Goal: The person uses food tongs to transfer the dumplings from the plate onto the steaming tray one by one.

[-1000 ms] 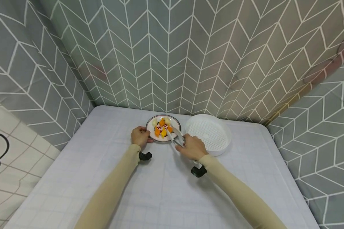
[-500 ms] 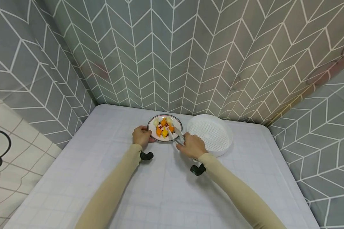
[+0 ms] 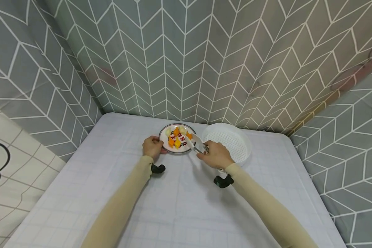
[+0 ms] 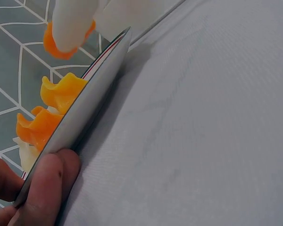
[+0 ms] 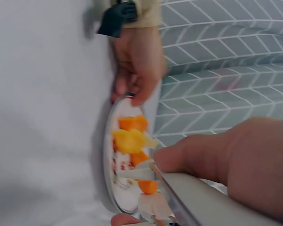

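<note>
My left hand [image 3: 152, 147] pinches the near-left rim of a small round plate [image 3: 184, 148], thumb above and fingers beneath in the left wrist view. On the plate lie several dumpling-shaped pieces: yellow [image 4: 63, 92], orange [image 4: 35, 128] and whitish [image 4: 27, 154]. My right hand [image 3: 217, 155] holds metal tongs with broad white tips [image 3: 196, 141]. An orange dumpling-shaped piece [image 5: 148, 186] sits between the tips, over the plate's right side. In the left wrist view this orange piece [image 4: 51, 46] hangs above the plate, partly hidden by a white tip.
A white round tray with a perforated floor [image 3: 235, 147] stands right of the plate, partly behind my right hand. White cloth [image 3: 173, 199] covers the table. Grey patterned curtains [image 3: 179, 69] hang close behind the table's far edge and along its sides.
My right hand and the tongs have moved right, carrying the orange dumpling-shaped piece off the plate's middle, where red print now shows. My left hand stays on the rim.
</note>
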The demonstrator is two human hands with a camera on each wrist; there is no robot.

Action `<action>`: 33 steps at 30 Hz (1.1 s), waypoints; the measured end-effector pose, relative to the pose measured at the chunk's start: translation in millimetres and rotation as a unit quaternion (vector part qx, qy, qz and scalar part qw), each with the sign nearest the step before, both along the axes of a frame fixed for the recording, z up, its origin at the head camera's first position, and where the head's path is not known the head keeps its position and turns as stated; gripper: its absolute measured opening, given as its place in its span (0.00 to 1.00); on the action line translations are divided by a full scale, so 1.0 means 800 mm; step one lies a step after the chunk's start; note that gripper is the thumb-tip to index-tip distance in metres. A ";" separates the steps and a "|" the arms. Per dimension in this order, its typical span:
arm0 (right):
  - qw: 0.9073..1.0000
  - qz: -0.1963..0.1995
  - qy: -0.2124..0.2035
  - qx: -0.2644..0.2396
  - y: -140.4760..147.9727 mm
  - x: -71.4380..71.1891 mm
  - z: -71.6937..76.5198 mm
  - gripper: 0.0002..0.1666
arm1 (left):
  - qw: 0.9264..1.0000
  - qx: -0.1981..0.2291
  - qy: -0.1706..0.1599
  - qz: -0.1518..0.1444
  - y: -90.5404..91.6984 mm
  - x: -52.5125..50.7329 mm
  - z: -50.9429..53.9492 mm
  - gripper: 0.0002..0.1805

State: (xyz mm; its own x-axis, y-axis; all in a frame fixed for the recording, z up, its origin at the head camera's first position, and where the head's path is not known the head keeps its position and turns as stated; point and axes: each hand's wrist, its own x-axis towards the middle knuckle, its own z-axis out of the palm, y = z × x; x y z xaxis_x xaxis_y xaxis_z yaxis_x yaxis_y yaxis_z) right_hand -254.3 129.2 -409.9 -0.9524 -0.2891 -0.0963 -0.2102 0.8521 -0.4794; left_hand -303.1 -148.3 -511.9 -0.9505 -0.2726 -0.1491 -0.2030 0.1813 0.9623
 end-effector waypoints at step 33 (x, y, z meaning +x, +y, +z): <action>0.998 -0.028 -0.058 0.024 0.129 -0.037 0.008 0.40 | 1.000 -0.002 -0.003 0.004 0.004 -0.002 -0.003 0.19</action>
